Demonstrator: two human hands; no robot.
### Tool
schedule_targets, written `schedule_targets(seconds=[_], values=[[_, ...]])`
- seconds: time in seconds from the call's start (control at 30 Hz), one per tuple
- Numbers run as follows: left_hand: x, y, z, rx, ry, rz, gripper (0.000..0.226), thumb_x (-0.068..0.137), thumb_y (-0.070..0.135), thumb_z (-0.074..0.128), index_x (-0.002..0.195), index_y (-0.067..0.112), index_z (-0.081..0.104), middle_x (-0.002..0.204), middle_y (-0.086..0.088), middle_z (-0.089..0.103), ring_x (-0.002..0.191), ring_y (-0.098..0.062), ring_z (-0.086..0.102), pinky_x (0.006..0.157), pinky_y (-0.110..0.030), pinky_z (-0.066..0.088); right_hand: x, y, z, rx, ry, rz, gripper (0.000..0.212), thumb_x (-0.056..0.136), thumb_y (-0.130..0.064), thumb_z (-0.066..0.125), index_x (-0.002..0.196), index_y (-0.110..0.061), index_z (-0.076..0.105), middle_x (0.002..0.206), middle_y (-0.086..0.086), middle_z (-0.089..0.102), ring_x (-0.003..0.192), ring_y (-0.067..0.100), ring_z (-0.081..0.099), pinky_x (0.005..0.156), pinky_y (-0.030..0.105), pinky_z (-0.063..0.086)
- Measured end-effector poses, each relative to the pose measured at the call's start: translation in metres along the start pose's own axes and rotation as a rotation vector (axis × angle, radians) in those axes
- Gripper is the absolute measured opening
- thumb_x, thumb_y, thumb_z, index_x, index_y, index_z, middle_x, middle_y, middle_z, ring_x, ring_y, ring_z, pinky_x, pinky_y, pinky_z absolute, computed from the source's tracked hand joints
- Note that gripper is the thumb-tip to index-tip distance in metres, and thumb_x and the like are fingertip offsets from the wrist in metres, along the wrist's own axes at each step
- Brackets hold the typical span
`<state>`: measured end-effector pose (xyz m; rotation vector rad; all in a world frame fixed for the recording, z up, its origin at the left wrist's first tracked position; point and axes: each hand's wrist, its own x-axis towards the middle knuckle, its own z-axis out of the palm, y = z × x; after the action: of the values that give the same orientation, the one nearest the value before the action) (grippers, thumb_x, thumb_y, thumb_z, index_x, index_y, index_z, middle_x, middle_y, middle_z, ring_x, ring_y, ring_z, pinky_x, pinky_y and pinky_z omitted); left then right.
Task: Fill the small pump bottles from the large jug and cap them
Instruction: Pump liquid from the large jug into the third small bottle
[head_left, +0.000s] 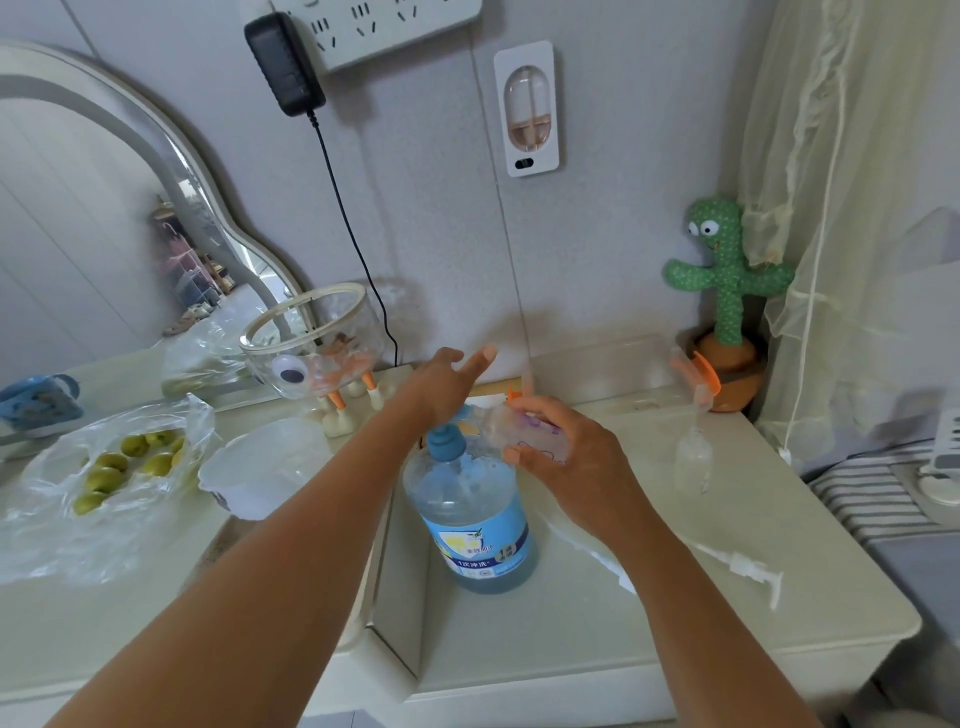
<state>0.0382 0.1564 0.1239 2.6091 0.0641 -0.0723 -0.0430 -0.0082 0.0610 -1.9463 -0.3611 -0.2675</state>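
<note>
A large clear jug (475, 525) of blue liquid with a blue pump head (448, 441) stands mid-table. My left hand (447, 382) lies on top of the pump with its fingers stretched out straight. My right hand (563, 457) grips a small clear bottle (524, 431), tilted on its side with its mouth at the pump's spout. A second small clear bottle (693, 460) stands upright to the right. A white pump cap with its tube (748, 569) lies on the table at front right. Another white tube (597, 556) lies partly under my right forearm.
A plastic bag of green fruit (124, 467) and a white tub (265, 467) lie at left. A glass bowl on toy legs (317, 343) stands behind them, below a mirror (78, 218). A clear box with orange clips (623, 369) and a cactus toy (727, 291) sit at the back right.
</note>
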Motion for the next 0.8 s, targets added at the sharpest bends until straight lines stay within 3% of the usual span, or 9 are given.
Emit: schedule_targets(seconds=[0.13, 0.3, 0.5, 0.6, 0.8], values=[[-0.002, 0.0, -0.003, -0.012, 0.056, 0.004, 0.078, 0.09, 0.066, 0.036, 0.147, 0.012, 0.032, 0.151, -0.014, 0.035, 0.136, -0.031, 0.037, 0.109, -0.043, 0.029, 0.003, -0.003, -0.001, -0.024, -0.003, -0.01, 0.04, 0.083, -0.032, 0.069, 0.12, -0.036, 0.056, 0.112, -0.013, 0.064, 0.099, 0.005, 0.057, 0.075, 0.003, 0.039], [-0.001, 0.0, 0.0, 0.009, 0.066, 0.002, 0.079, 0.089, 0.068, 0.033, 0.148, 0.016, 0.028, 0.151, -0.013, 0.035, 0.136, -0.03, 0.037, 0.109, -0.041, 0.029, 0.005, -0.001, -0.001, -0.002, -0.007, -0.009, 0.04, 0.084, -0.033, 0.068, 0.122, -0.035, 0.056, 0.115, -0.015, 0.063, 0.101, 0.004, 0.057, 0.075, 0.002, 0.041], [0.01, -0.009, 0.008, 0.033, 0.034, -0.055, 0.078, 0.086, 0.073, 0.033, 0.146, 0.023, 0.033, 0.15, -0.008, 0.037, 0.137, -0.03, 0.034, 0.113, -0.05, 0.028, 0.004, 0.008, 0.007, 0.019, -0.001, 0.025, 0.038, 0.083, -0.03, 0.07, 0.119, -0.036, 0.059, 0.119, -0.013, 0.063, 0.095, -0.001, 0.055, 0.073, -0.004, 0.035], [0.004, -0.004, 0.01, 0.092, 0.035, -0.038, 0.082, 0.083, 0.077, 0.03, 0.146, 0.025, 0.032, 0.15, -0.009, 0.036, 0.138, -0.033, 0.032, 0.111, -0.056, 0.025, 0.001, 0.008, 0.004, 0.001, 0.004, 0.03, 0.039, 0.084, -0.031, 0.069, 0.122, -0.033, 0.058, 0.125, -0.011, 0.061, 0.1, 0.005, 0.057, 0.074, -0.003, 0.035], [-0.004, -0.001, -0.002, 0.011, 0.074, 0.004, 0.082, 0.087, 0.071, 0.033, 0.146, 0.015, 0.032, 0.151, -0.012, 0.036, 0.136, -0.032, 0.036, 0.112, -0.045, 0.028, -0.001, -0.002, 0.003, 0.022, 0.023, -0.005, 0.04, 0.082, -0.03, 0.071, 0.12, -0.037, 0.058, 0.105, -0.021, 0.061, 0.09, -0.001, 0.055, 0.076, -0.001, 0.038]])
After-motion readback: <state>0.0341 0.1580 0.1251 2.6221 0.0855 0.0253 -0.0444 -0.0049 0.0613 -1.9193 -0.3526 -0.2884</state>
